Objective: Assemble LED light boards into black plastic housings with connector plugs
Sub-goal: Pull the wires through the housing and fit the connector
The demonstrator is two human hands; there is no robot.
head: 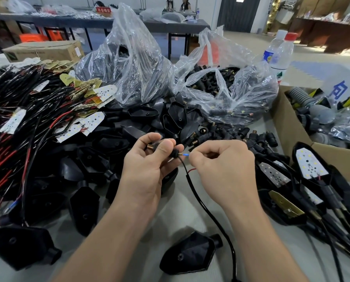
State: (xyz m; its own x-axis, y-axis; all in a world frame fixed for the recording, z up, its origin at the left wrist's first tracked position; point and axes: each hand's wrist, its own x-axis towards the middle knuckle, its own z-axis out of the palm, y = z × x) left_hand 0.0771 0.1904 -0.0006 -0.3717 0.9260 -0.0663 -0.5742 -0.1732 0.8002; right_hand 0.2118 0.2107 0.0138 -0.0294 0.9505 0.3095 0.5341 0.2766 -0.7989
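Connector plug [154,146] being held mid-scene above the bench [170,220]. Left hand [145,171] is clamping it steady, brass end pointing left. Right hand [222,169] is pinching the blue-tipped wire [186,154] just beside the plug, likely aligning it for threading. 1 empty housing [188,255] is lying near.

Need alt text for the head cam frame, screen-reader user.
A left hand grips a small black connector plug with a brass threaded end while the right hand pinches a blue-tipped wire end beside it; a black sheathed cable trails toward the viewer. Loose black plastic housings, wired white LED boards and clear plastic bags of parts surround them.
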